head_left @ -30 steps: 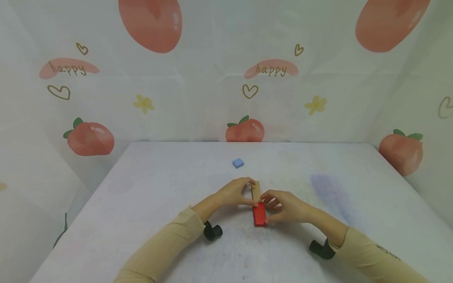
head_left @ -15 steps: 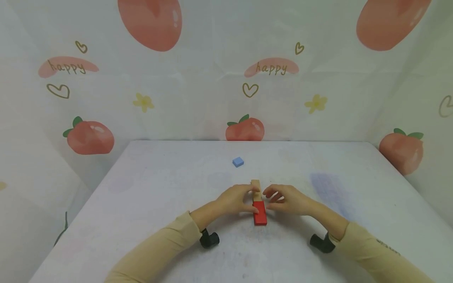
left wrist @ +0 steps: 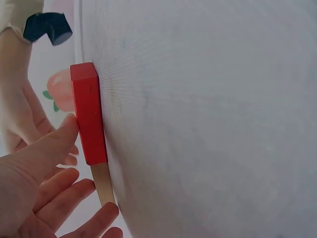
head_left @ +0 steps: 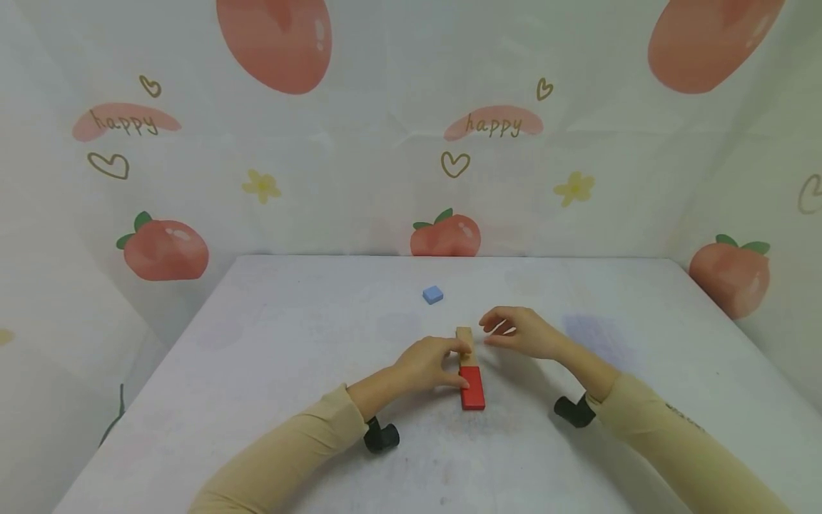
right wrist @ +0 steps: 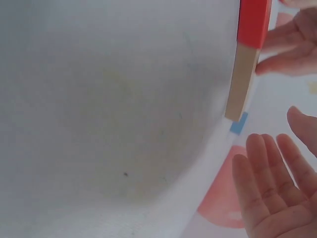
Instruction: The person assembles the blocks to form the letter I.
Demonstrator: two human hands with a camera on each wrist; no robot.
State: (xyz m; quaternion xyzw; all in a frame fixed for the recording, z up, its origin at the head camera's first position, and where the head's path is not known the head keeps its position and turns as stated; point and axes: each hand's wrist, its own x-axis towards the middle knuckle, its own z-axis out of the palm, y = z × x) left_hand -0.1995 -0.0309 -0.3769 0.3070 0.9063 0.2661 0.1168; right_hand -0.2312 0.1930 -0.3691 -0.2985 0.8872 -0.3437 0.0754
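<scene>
A red rectangular block (head_left: 473, 397) lies end to end with a natural wood block (head_left: 464, 333), forming a straight row on the table. My left hand (head_left: 424, 368) rests at the left side of the row; its thumb touches the red block (left wrist: 89, 119) and its fingers reach the wood block (left wrist: 103, 183). My right hand (head_left: 521, 333) hovers to the right of the wood block's far end, fingers loosely bent with nothing held. In the right wrist view that hand (right wrist: 277, 198) is apart from both blocks.
A small blue block (head_left: 433, 295) lies farther back on the white table (head_left: 321, 300). Behind stands a fabric backdrop (head_left: 366, 185) printed with peaches and hearts. A dark wrist camera (head_left: 382, 437) hangs under the left wrist, another (head_left: 574, 411) under the right.
My right hand has left the row's right side and moved up toward the back. The left hand has shifted slightly nearer me along the row. The blocks look unmoved.
</scene>
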